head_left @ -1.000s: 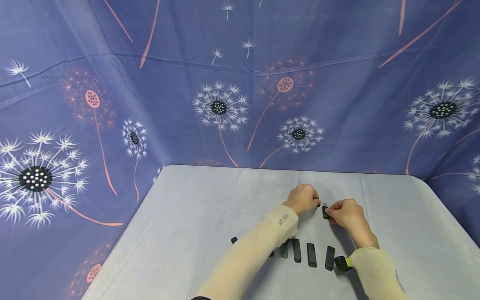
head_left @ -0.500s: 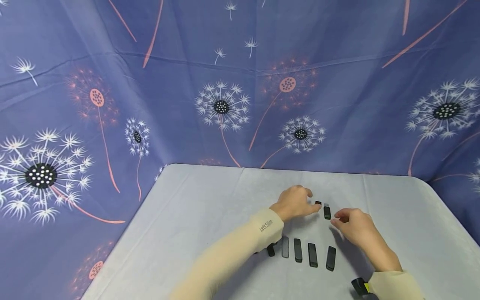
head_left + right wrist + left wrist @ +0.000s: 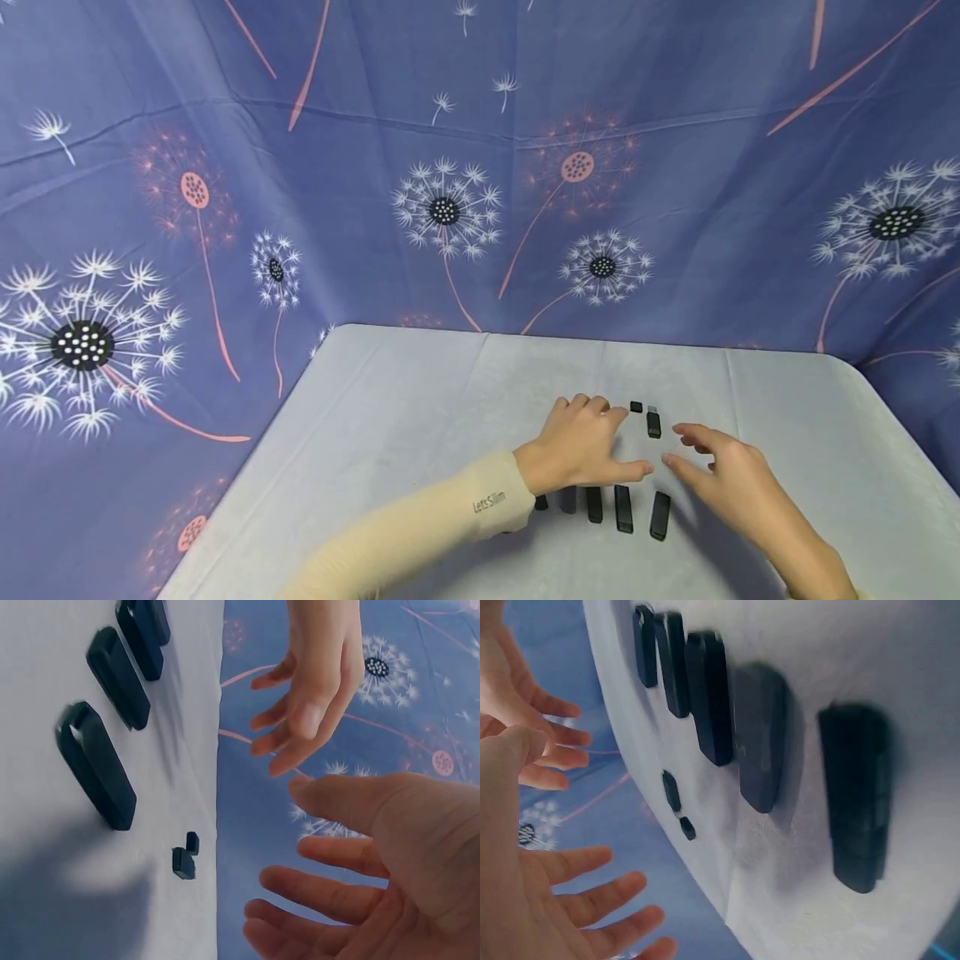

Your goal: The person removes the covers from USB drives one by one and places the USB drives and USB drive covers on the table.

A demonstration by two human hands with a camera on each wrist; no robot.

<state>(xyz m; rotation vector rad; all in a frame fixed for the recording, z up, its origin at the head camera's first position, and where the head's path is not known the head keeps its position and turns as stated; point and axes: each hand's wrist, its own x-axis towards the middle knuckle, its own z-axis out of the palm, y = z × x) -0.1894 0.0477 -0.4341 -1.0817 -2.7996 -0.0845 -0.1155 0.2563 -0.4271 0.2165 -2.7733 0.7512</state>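
Note:
My left hand [image 3: 577, 446] hovers over the table with fingers spread, holding nothing. Opposite it, my right hand [image 3: 727, 479] is also off the table, thumb and fingers parted around nothing. Just beyond both lies a small black USB stick [image 3: 654, 424], its metal plug bare and pointing away. Its little black cap [image 3: 636, 407] sits separately to the left of the plug. Nearer to me runs a row of dark USB sticks, among them one at the right end [image 3: 660, 516] and its neighbour [image 3: 624, 509]. My left hand and sleeve partly hide the row's left part.
A pale cloth covers the table [image 3: 405, 400]. Behind and beside it hangs a blue curtain [image 3: 337, 233] with a dandelion print. In the left wrist view, a dark stick [image 3: 855, 799] lies closest to the camera.
My right hand has released the USB stick and drawn back right. My left hand has left the cap and come nearer, its fingers spreading. Stick and cap now lie on the table.

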